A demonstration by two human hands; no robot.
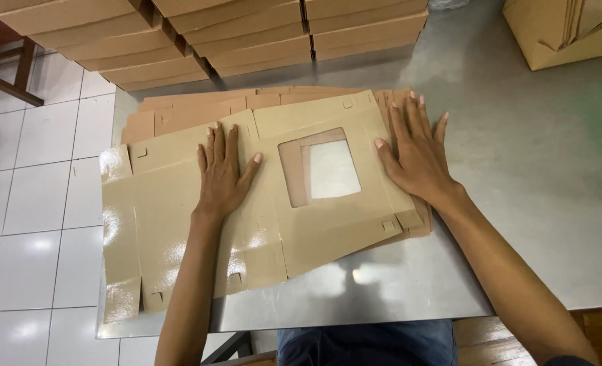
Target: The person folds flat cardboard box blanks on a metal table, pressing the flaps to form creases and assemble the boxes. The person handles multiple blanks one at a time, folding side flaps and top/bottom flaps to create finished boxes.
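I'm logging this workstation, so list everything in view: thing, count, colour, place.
flat box blank with window: one, glossy tan, square cut-out in the middle, top of the pile on the table.
pile of flat blanks: several, count unclear, brown, under and behind the top blank.
stacks of folded cardboard: several stacks, brown, far edge of the table.
open carton: one, brown, far right corner.
table: one, grey metal, under everything.
floor tiles: white, left of the table.
wooden frame: one, dark brown, upper left on the floor.
left hand: flat, fingers spread, pressing the top blank left of the window.
right hand: flat, on the blank's right edge.
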